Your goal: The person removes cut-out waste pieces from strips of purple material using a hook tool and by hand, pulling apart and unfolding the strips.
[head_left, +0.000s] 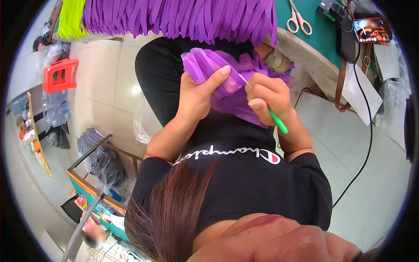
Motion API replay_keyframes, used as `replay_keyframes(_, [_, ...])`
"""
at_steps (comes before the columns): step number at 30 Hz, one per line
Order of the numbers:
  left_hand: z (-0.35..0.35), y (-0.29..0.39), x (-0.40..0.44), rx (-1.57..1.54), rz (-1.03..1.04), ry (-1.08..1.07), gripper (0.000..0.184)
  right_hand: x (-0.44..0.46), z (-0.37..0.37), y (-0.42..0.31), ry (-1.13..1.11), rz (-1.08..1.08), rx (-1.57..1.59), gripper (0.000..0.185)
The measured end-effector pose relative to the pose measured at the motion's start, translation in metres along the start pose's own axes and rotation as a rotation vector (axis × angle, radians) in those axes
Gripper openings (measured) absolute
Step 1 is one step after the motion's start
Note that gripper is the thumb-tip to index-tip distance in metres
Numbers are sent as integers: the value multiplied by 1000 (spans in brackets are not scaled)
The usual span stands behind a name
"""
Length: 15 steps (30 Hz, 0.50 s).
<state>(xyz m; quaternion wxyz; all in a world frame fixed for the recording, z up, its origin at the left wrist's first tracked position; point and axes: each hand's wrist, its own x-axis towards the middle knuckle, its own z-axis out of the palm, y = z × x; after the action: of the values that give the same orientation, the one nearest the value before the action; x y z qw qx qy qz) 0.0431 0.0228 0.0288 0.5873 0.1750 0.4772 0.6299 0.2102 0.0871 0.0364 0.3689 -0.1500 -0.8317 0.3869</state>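
Observation:
My left hand [196, 91] is closed on a bunched piece of sheer purple fabric [209, 70], with the thumb pressing along a ribbed purple band. In my right hand [270, 96] is a slim tool with a green handle [278, 121]. Its thin metal shaft points left and meets the band beside my left fingers. The tip is too small to make out. More of the sheer purple cloth hangs below and behind both hands, over my lap.
Rows of purple straps [174, 17] hang over the table edge ahead, with lime green straps [71, 17] at their left. Scissors [298, 21] lie on the green tabletop [312, 48], near a lit phone [372, 30]. A red plastic stool [60, 75] stands left. A black cable trails right.

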Motion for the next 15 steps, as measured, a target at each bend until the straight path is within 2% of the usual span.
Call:
replay_keyframes(1, [1, -1, -1, 3, 3, 4, 13, -1, 2, 1, -34, -16, -21, 22])
replay_keyframes(11, [5, -4, -4, 91, 56, 46, 10, 1, 12, -7, -46, 19, -273, 19])
replay_keyframes(14, [5, -3, -5, 187, 131, 49, 10, 0, 15, -12, -59, 117, -335, 20])
replay_keyframes(15, [4, -3, -6, 317, 223, 52, 10, 0, 17, -13, -61, 190, -307, 22])
